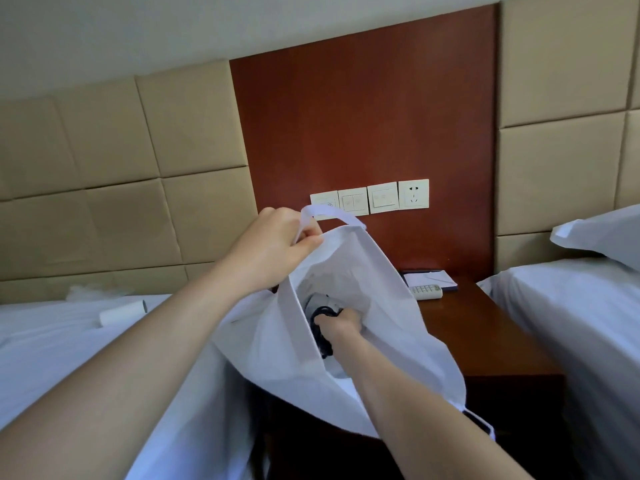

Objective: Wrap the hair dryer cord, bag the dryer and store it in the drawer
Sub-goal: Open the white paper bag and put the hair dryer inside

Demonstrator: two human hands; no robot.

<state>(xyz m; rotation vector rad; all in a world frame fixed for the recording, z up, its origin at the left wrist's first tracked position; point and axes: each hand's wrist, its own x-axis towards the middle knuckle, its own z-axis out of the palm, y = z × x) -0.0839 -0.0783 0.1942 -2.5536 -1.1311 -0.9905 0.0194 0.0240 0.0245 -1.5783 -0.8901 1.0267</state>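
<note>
The hair dryer [320, 304] is down inside the white bag [349, 268], only a pale bit of its body showing, with the dark cord [323, 336] bundled against it. The right hand [341, 323] is in there with it, fingers curled round the dryer and its cord. The left hand [273, 247] holds the bag up by its rim, thumb and fingers pinching the cloth just below the looped handle [325, 211], so the mouth gapes toward the person.

From where I stand, the thing to get right is to set the dryer on the bag's bottom before letting go, keeping the cord loops under the palm so they don't spring loose. The left hand should keep the mouth wide and the bag hanging straight, or the wrist will drag the cloth on the way out.

The bag hangs over the dark wooden nightstand [485, 327], where a remote [426, 292] lies just beside a notepad [429, 279]. I can't see the drawer; the bag covers that front. A white-sheeted bed [52, 334] on the left carries a small roll [123, 312].
</note>
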